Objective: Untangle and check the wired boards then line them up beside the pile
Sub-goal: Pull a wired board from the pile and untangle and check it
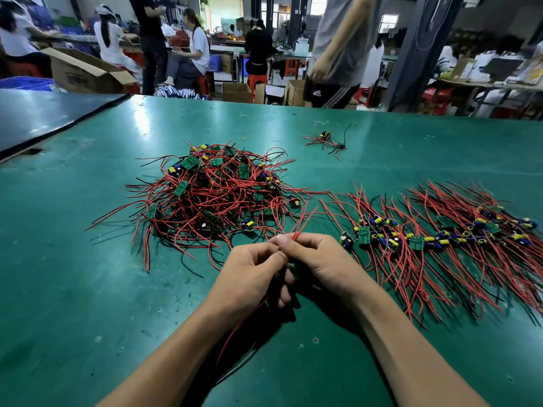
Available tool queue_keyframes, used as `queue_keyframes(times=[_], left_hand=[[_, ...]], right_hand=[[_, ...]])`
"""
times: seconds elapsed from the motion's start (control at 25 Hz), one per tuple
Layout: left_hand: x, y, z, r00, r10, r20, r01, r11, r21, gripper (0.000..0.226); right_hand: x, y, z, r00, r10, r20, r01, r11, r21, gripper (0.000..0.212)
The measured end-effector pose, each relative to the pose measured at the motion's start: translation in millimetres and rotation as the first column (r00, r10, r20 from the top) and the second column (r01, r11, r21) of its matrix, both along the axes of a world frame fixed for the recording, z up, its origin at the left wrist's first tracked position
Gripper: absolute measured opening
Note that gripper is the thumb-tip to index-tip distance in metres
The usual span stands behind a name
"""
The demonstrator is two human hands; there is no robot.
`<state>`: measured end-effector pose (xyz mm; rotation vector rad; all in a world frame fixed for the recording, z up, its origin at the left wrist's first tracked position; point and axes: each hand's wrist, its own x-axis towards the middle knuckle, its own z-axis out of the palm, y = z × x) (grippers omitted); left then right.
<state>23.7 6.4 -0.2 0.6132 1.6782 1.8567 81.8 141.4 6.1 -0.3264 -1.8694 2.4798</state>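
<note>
A tangled pile of small green boards [214, 192] with red and black wires lies on the green table [88, 289], left of centre. To the right runs a row of boards [440, 236], their wires spread toward me. My left hand [249, 271] and my right hand [320, 259] meet just in front of the pile, both pinching the wires of one wired board [296, 230]. Its red wires stick up past my thumbs and more trail down under my left wrist. The board itself is hidden between my hands.
A small separate clump of wired boards [326, 139] lies farther back, with a yellow rubber band [241, 138] left of it. A dark table [44, 118] adjoins at the left. People stand and sit beyond the far edge, among cardboard boxes [235, 91].
</note>
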Motion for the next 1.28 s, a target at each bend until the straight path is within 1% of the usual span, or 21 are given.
queue_keyframes(times=[0.08, 0.12, 0.2, 0.24, 0.28, 0.36, 0.4, 0.48, 0.56, 0.68, 0.76, 0.8, 0.84, 0.88, 0.92, 0.96, 1.0, 1.08, 1.16, 1.2, 1.28], left_hand=[[0, -2, 0, 0.999, -0.040, 0.000, 0.040, 0.999, 0.010, 0.027], [1, -3, 1, 0.998, -0.065, 0.006, 0.065, 0.998, 0.019, 0.027], [2, -3, 4, 0.996, -0.091, 0.026, 0.089, 0.995, 0.047, 0.026], [3, -2, 5, 0.995, -0.088, 0.035, 0.086, 0.995, 0.059, 0.025], [3, -1, 6, 0.996, -0.078, 0.039, 0.075, 0.995, 0.065, 0.024], [4, 1, 6, 0.999, -0.045, 0.027, 0.043, 0.997, 0.058, 0.022], [4, 1, 6, 0.999, -0.030, 0.010, 0.030, 0.998, 0.047, 0.021], [6, 2, 6, 0.999, -0.019, -0.039, 0.019, 1.000, 0.010, 0.021], [8, 3, 7, 0.994, -0.026, -0.111, 0.022, 0.999, -0.039, 0.023], [9, 4, 7, 0.983, -0.044, -0.177, 0.027, 0.995, -0.100, 0.024], [8, 3, 7, 0.986, -0.045, -0.162, 0.028, 0.994, -0.107, 0.024], [7, 2, 7, 0.988, -0.040, -0.148, 0.024, 0.994, -0.105, 0.024], [6, 1, 7, 0.991, -0.032, -0.131, 0.019, 0.995, -0.101, 0.023], [6, 0, 6, 0.994, -0.023, -0.109, 0.013, 0.995, -0.095, 0.022], [5, -1, 6, 0.996, -0.016, -0.086, 0.008, 0.996, -0.089, 0.022], [5, -1, 5, 0.998, -0.010, -0.060, 0.005, 0.997, -0.079, 0.021], [5, -1, 4, 0.999, -0.005, -0.035, 0.003, 0.998, -0.067, 0.019], [5, 0, 3, 1.000, 0.005, 0.004, -0.004, 0.999, -0.038, 0.018], [4, -1, 2, 1.000, 0.005, -0.010, -0.005, 1.000, -0.029, 0.020], [3, -1, 1, 1.000, 0.000, -0.027, -0.001, 0.999, -0.034, 0.020], [2, -2, 0, 0.999, -0.011, -0.037, 0.009, 0.999, -0.047, 0.021]], right_hand=[[2, 2, 0, 0.996, 0.089, 0.008, -0.089, 0.994, -0.057, 0.041], [3, 4, 0, 0.995, 0.098, 0.007, -0.097, 0.994, -0.058, 0.040], [2, 6, 1, 1.000, -0.002, -0.004, 0.002, 1.000, 0.005, 0.035], [0, 8, 0, 0.997, -0.078, -0.028, 0.079, 0.995, 0.067, 0.031], [-2, 10, -1, 0.988, -0.139, -0.061, 0.147, 0.975, 0.165, 0.030], [-5, 15, -1, 0.969, -0.209, -0.129, 0.244, 0.879, 0.410, 0.032], [-7, 17, -1, 0.959, -0.236, -0.157, 0.283, 0.819, 0.500, 0.032], [-5, 23, -1, 0.936, -0.289, -0.201, 0.351, 0.713, 0.607, 0.031], [-4, 29, -1, 0.902, -0.349, -0.255, 0.424, 0.603, 0.676, 0.035], [-6, 34, -4, 0.829, -0.428, -0.361, 0.543, 0.458, 0.704, 0.046], [-8, 32, -8, 0.792, -0.445, -0.418, 0.593, 0.396, 0.701, 0.048], [-9, 29, -8, 0.797, -0.452, -0.399, 0.580, 0.393, 0.713, 0.047], [-9, 27, -9, 0.812, -0.467, -0.350, 0.558, 0.445, 0.701, 0.046], [-9, 25, -8, 0.835, -0.478, -0.274, 0.531, 0.569, 0.628, 0.044], [-9, 23, -7, 0.870, -0.456, -0.187, 0.487, 0.736, 0.470, 0.041], [-9, 23, -4, 0.909, -0.402, -0.110, 0.416, 0.862, 0.288, 0.040], [-7, 24, -1, 0.945, -0.321, -0.059, 0.327, 0.932, 0.155, 0.039], [-2, 22, 2, 0.992, -0.127, 0.003, 0.126, 0.988, 0.088, 0.034], [2, 16, 2, 0.999, 0.018, 0.046, -0.021, 0.998, 0.061, 0.026], [3, 14, 1, 0.998, 0.038, 0.050, -0.040, 0.998, 0.048, 0.025], [1, 16, -1, 0.999, -0.030, 0.027, 0.029, 0.998, 0.057, 0.021]])
